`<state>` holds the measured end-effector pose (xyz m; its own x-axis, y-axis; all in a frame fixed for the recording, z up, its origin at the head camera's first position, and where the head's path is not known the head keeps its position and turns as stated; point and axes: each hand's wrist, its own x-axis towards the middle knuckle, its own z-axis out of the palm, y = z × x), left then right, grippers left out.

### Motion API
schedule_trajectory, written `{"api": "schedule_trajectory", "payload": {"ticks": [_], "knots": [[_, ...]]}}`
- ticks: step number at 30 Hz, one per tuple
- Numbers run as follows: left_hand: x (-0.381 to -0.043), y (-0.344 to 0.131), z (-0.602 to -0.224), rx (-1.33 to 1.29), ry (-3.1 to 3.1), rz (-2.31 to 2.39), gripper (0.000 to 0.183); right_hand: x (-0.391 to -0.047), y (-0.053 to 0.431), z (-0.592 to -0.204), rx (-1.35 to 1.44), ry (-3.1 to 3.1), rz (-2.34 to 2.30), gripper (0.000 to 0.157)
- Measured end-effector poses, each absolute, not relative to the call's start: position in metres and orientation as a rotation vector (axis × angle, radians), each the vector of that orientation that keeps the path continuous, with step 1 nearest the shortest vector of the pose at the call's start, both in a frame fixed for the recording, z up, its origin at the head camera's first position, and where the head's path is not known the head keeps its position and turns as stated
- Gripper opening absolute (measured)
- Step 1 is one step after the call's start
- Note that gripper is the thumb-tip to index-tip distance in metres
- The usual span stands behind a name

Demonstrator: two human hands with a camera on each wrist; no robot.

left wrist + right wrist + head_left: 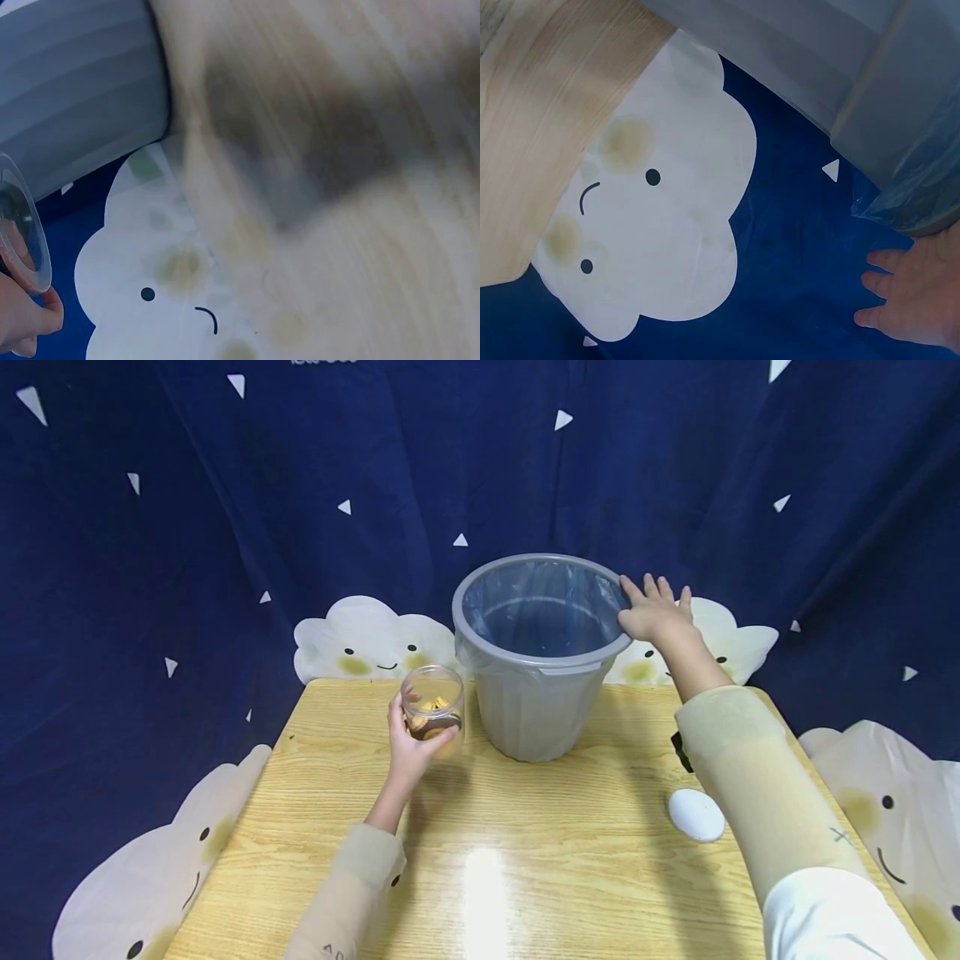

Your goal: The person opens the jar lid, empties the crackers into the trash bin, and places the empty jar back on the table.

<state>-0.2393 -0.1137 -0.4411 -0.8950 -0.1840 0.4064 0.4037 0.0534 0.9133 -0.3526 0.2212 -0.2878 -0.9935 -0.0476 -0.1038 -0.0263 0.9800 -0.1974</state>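
My left hand (415, 747) grips a clear plastic jar (433, 670) around its side, just left of the bin and above the table. Yellow-orange pieces and something dark show inside the jar, whose top has no lid. In the left wrist view only part of the jar (43, 259) and some fingers (30, 319) show. A grey trash bin (536, 710) with a thin bluish liner bag (558, 593) stands upright at the back of the table. My right hand (656, 612) touches the bin's right rim, fingers spread and fairly straight, as the right wrist view also shows.
On the right of the wooden table (525, 843) lies a white oval object (696, 814), perhaps a lid. A dark blue curtain (390, 460) with white triangles hangs behind, and cloud-shaped prints (375, 631) border the table's edges.
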Motion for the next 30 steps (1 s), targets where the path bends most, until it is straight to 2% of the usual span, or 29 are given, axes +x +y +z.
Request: {"api": "schedule_trajectory", "payload": {"ticks": [30], "knots": [[-0.265,-0.122,-0.382,-0.174,-1.878,-1.640,0.081,-0.350,0.220,-0.286,-0.049,3.021,-0.298,0.065]]}}
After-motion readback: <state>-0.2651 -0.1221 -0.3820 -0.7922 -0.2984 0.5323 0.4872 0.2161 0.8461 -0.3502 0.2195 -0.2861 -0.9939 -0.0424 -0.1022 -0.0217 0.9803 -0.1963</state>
